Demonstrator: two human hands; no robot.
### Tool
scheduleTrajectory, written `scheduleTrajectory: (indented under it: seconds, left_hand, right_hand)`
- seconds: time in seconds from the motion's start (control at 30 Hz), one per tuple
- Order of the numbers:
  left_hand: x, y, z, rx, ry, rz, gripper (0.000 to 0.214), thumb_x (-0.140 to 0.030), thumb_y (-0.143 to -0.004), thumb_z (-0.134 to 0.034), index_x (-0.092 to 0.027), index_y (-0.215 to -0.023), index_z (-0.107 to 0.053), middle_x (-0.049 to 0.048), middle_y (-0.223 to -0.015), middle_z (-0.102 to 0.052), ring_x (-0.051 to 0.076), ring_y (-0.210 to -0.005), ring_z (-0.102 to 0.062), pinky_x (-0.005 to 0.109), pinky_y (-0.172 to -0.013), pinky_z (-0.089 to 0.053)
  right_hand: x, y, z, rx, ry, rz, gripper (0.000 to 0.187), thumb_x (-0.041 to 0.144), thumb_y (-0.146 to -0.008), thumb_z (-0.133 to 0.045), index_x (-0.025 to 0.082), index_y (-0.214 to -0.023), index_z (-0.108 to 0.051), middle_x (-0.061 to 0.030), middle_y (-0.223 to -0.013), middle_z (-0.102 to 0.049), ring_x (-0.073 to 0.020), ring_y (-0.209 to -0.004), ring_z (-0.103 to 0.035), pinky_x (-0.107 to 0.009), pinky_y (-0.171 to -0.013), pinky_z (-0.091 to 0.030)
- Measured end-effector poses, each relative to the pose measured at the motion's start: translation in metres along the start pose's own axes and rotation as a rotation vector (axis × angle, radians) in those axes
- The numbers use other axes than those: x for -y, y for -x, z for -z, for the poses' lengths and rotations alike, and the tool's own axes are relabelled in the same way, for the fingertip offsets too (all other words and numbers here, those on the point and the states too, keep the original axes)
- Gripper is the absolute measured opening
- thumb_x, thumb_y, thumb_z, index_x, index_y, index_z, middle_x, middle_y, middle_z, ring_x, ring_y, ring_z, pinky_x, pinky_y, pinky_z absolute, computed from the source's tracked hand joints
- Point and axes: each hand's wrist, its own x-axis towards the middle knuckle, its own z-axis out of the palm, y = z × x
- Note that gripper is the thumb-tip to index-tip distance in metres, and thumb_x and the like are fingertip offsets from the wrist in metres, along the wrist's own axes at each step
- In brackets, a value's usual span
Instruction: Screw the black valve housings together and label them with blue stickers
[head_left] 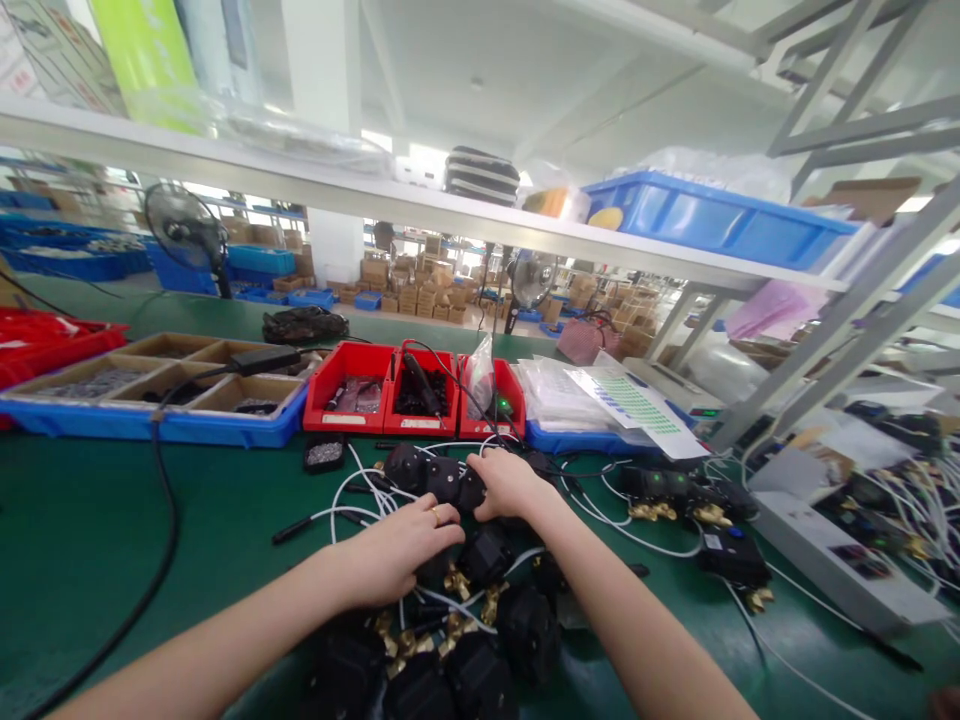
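Black valve units with brass fittings and grey cables crowd the green workbench (247, 540) in front of me. My right hand (506, 485) has its fingers curled round a black valve unit (471, 492) in the back row. Lower and to the left, my left hand (409, 545) is bent over another black valve unit (433, 572), its thumb and fingers on either side and most of the unit hidden beneath. Nearest to me lies a cluster of units with brass fittings (405, 645). A grey cable (337, 500) loops out left of my hands.
Behind stand red bins (349, 420), a blue compartment tray (157, 425) and bagged papers (555, 395). A small black dish (324, 455) sits before the bins. More valve units (731, 555) and a grey metal box (840, 560) are at right. A shelf (450, 210) spans overhead.
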Motion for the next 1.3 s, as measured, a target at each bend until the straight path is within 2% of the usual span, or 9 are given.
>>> scheduleTrajectory:
  seconds: [0.17,0.27,0.37,0.43,0.53,0.7,1.0,1.1,1.3]
  left_hand:
    - [0.008,0.009,0.017,-0.029,0.115,-0.023,0.082,-0.018,-0.069,-0.078,-0.029,-0.146,-0.052,0.0061,-0.148,-0.059,0.029,-0.132,-0.057,0.038,-0.113,-0.047]
    - [0.024,0.005,0.031,-0.238,0.164,0.194,0.046,-0.038,-0.090,-0.065,-0.027,-0.134,-0.061,0.0052,-0.136,-0.068,0.025,-0.123,-0.063,0.037,-0.109,-0.049]
    - [0.046,-0.010,0.037,-0.436,0.075,0.499,0.039,-0.038,-0.103,-0.042,-0.016,-0.130,-0.061,0.0172,-0.131,-0.065,0.034,-0.124,-0.059,0.055,-0.107,-0.047]
    - [0.060,-0.022,0.033,-0.471,0.035,0.667,0.044,-0.042,-0.100,-0.052,-0.013,-0.133,-0.057,0.0200,-0.135,-0.060,0.038,-0.126,-0.056,0.061,-0.103,-0.048]
    - [0.075,-0.037,0.018,-0.384,0.057,0.769,0.041,-0.045,-0.095,-0.066,-0.015,-0.122,-0.062,0.0127,-0.124,-0.066,0.029,-0.109,-0.066,0.052,-0.091,-0.056]
    - [0.095,-0.042,0.004,-0.340,0.130,0.636,0.031,-0.037,-0.096,-0.067,-0.016,-0.119,-0.065,0.0089,-0.119,-0.068,0.025,-0.104,-0.068,0.048,-0.090,-0.058]
    - [0.104,-0.017,0.031,-0.137,0.196,0.158,0.044,-0.018,-0.083,-0.079,-0.019,-0.125,-0.066,0.0069,-0.120,-0.071,0.027,-0.112,-0.066,0.049,-0.102,-0.052]
    - [0.101,-0.018,0.028,-0.124,0.158,0.139,0.052,-0.010,-0.076,-0.080,-0.017,-0.126,-0.065,0.0084,-0.124,-0.070,0.026,-0.116,-0.065,0.044,-0.104,-0.051]
    - [0.092,-0.027,0.005,-0.190,0.044,0.200,0.053,-0.034,-0.086,-0.076,-0.017,-0.133,-0.059,0.0135,-0.139,-0.060,0.034,-0.128,-0.056,0.058,-0.108,-0.045]
  right_hand:
    - [-0.011,0.001,0.007,0.016,-0.057,0.097,0.039,0.041,-0.096,-0.069,0.017,-0.126,-0.063,-0.0095,-0.125,-0.065,-0.0258,-0.112,-0.065,-0.049,-0.097,-0.054]
    - [-0.012,-0.004,0.013,-0.042,-0.109,0.132,0.048,0.041,-0.096,-0.069,0.018,-0.136,-0.057,-0.0113,-0.134,-0.061,-0.0274,-0.118,-0.062,-0.050,-0.099,-0.054]
    - [0.000,-0.015,0.012,-0.085,-0.123,0.161,0.052,0.042,-0.096,-0.068,0.019,-0.140,-0.053,-0.0115,-0.136,-0.060,-0.0281,-0.119,-0.062,-0.050,-0.100,-0.053]
    - [0.011,-0.023,0.007,-0.081,-0.112,0.168,0.049,0.043,-0.096,-0.068,0.018,-0.137,-0.055,-0.0107,-0.131,-0.062,-0.0269,-0.114,-0.064,-0.049,-0.097,-0.055]
    - [0.024,-0.032,0.000,-0.079,-0.086,0.152,0.044,0.042,-0.096,-0.068,0.017,-0.131,-0.058,-0.0100,-0.125,-0.064,-0.0250,-0.107,-0.066,-0.046,-0.091,-0.057]
    - [0.020,-0.035,-0.006,-0.096,-0.082,0.152,0.040,0.039,-0.097,-0.068,0.017,-0.130,-0.059,-0.0093,-0.125,-0.063,-0.0238,-0.105,-0.066,-0.044,-0.090,-0.058]
    - [0.014,-0.037,-0.003,-0.082,-0.110,0.147,0.041,0.038,-0.097,-0.068,0.018,-0.132,-0.058,-0.0091,-0.124,-0.064,-0.0236,-0.105,-0.066,-0.044,-0.089,-0.058]
    - [0.017,-0.035,-0.003,-0.080,-0.113,0.131,0.039,0.038,-0.097,-0.068,0.017,-0.129,-0.059,-0.0090,-0.123,-0.064,-0.0236,-0.105,-0.066,-0.044,-0.089,-0.058]
    - [0.019,-0.037,-0.008,-0.094,-0.156,0.143,0.041,0.039,-0.095,-0.070,0.017,-0.129,-0.059,-0.0095,-0.125,-0.062,-0.0248,-0.106,-0.065,-0.046,-0.090,-0.057]
